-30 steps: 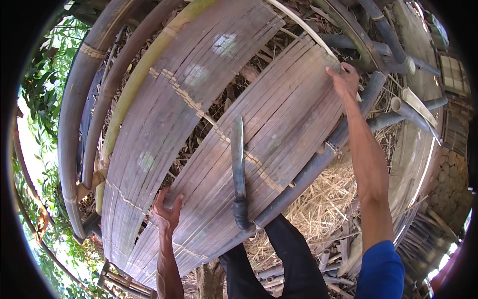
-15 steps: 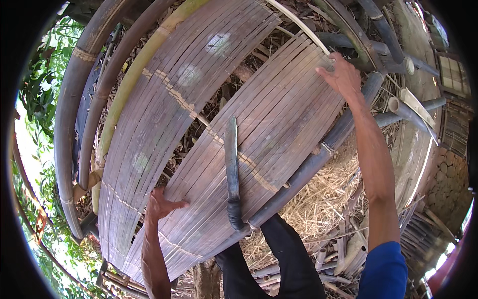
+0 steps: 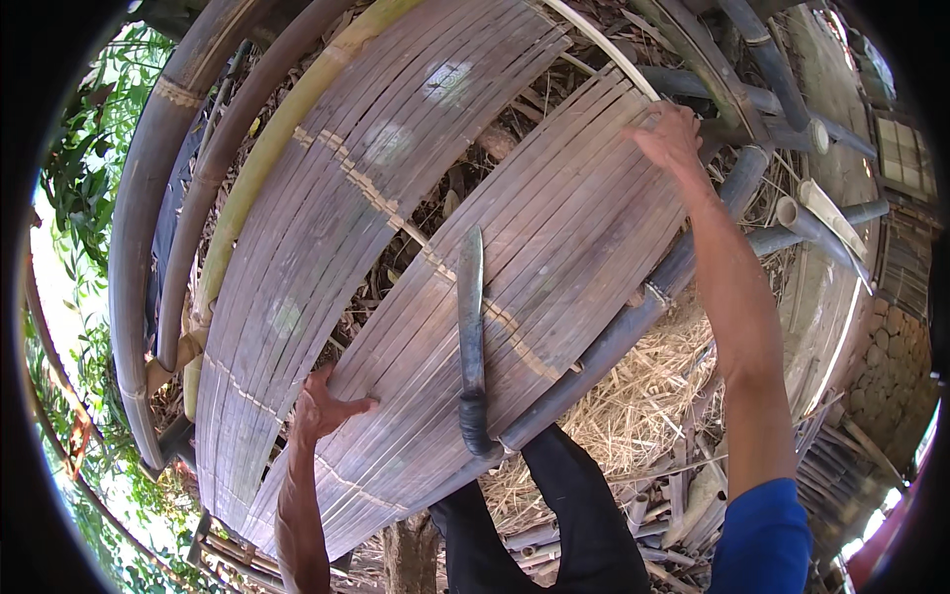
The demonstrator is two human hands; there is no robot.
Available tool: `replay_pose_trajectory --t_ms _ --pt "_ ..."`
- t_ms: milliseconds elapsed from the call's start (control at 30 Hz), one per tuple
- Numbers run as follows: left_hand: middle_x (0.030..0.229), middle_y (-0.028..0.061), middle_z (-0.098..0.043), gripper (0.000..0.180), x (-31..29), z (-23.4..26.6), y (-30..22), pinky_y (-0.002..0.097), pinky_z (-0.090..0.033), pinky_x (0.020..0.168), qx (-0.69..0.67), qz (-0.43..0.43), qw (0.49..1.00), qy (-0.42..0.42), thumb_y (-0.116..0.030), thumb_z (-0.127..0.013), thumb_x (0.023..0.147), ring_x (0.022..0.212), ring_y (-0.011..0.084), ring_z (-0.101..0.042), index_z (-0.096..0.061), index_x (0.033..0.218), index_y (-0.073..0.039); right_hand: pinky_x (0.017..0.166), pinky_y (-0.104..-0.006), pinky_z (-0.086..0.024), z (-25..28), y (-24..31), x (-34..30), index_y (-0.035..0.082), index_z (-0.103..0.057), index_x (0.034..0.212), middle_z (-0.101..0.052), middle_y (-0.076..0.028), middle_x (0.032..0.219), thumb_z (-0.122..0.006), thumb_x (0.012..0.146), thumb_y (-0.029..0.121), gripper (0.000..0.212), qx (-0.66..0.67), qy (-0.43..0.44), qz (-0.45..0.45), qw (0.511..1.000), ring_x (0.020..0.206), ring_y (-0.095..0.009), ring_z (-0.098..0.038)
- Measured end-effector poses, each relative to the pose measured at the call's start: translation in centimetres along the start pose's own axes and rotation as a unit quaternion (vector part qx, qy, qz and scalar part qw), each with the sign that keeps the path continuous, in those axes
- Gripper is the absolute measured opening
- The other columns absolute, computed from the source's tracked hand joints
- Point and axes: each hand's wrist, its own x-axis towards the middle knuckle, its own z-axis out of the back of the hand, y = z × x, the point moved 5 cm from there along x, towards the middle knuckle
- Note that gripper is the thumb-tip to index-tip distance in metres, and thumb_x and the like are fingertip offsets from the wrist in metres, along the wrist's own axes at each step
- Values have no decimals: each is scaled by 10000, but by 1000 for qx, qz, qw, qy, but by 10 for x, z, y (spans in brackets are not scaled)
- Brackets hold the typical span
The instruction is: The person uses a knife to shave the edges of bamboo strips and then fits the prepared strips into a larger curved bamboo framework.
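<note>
A panel of split bamboo slats lies tilted before me, tied across with a woven pale strip. My left hand grips its inner edge, thumb stretched over the slats and fingers dipping into the gap. At the far right end, my right hand is curled where a pale bamboo strip meets the slat ends; its fingertips are partly hidden. A machete with a dark wrapped handle rests on the slats between my hands, touched by neither. Beyond the gap lies a second slat panel.
Thick bamboo poles curve along the left, with a yellowish pole beside the slats. A dark bamboo rail runs along the near edge. Straw shavings cover the ground near my legs. Cut bamboo pieces lie at the right.
My right hand has shifted slightly left, its fingers more curled over the slat ends. My left hand keeps its place. The slats and machete appear a little farther right in view.
</note>
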Motion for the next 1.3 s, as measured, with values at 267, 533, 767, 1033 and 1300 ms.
replay_pose_trajectory --t_ms 267,533,767,1033,1300 --pt "1128 240 -722 917 0 1 -8 414 -538 955 -2 4 1000 24 -419 -970 516 1043 333 -709 -661 1225 73 1156 -567 -291 6 -4 3 98 -508 1443 -388 -198 1501 -784 715 570 911 -67 44 26 996 1424 -402 -326" --pt "1082 215 -740 882 9 -6 7 393 -548 923 -52 -36 996 64 -367 -990 486 986 298 -725 -680 1186 72 1116 -546 -395 2 -14 1 60 -472 1452 -404 -270 1474 -823 691 588 990 -17 19 28 999 1405 -436 -367" --pt "1072 232 -738 830 3 3 0 382 -549 916 -37 -17 999 34 -333 -989 496 972 291 -726 -687 1143 92 1097 -481 -441 6 -18 7 -11 -517 1415 -546 -293 1383 -815 716 582 964 5 -22 22 999 1297 -439 -528" --pt "1123 290 -706 902 -7 -1 6 404 -541 942 -8 -20 999 -34 -356 -982 556 1050 352 -705 -628 1216 147 1040 -402 -484 -7 -22 28 -39 -646 1293 -675 -242 1263 -804 730 503 797 114 2 14 993 1221 -338 -626" --pt "1261 330 -635 965 -16 -3 4 453 -503 1015 60 -43 994 -79 -417 -937 672 1208 401 -628 -523 1352 128 1024 -386 -491 -14 -20 21 -31 -558 1358 -629 -243 1326 -861 737 425 828 161 16 40 986 1213 -333 -626"
